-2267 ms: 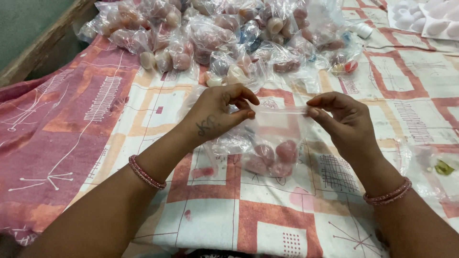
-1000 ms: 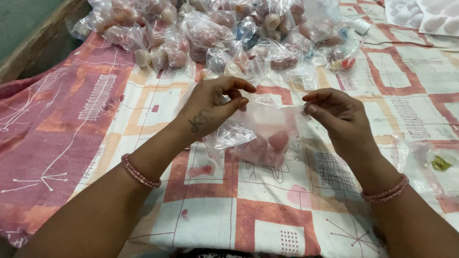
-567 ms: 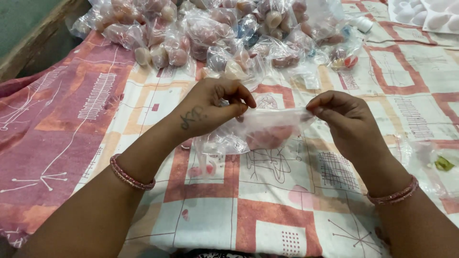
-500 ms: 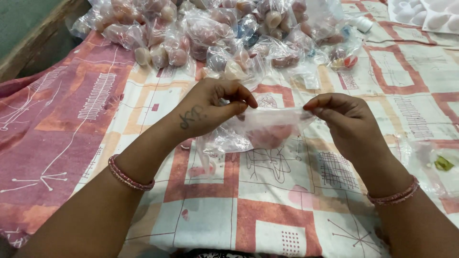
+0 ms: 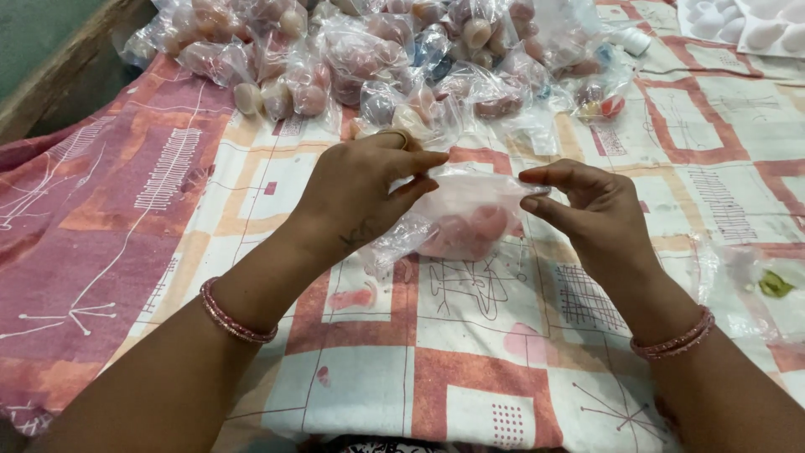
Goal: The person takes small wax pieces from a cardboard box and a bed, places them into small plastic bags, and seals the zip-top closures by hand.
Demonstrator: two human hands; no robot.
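On the left, the left hand (image 5: 356, 197) pinches with its fingers one end of the top edge of a small clear plastic bag (image 5: 457, 220), which contains a few pink rounded stones (image 5: 478, 228) and is held just above the patterned cloth (image 5: 369, 369). On the right, the right hand (image 5: 591, 214) pinches the other end of the same edge between thumb and forefinger. Behind both hands, a pile of similar filled bags (image 5: 394, 59) lies on the cloth, and a white moulded tray (image 5: 755, 25) is in the far right corner.
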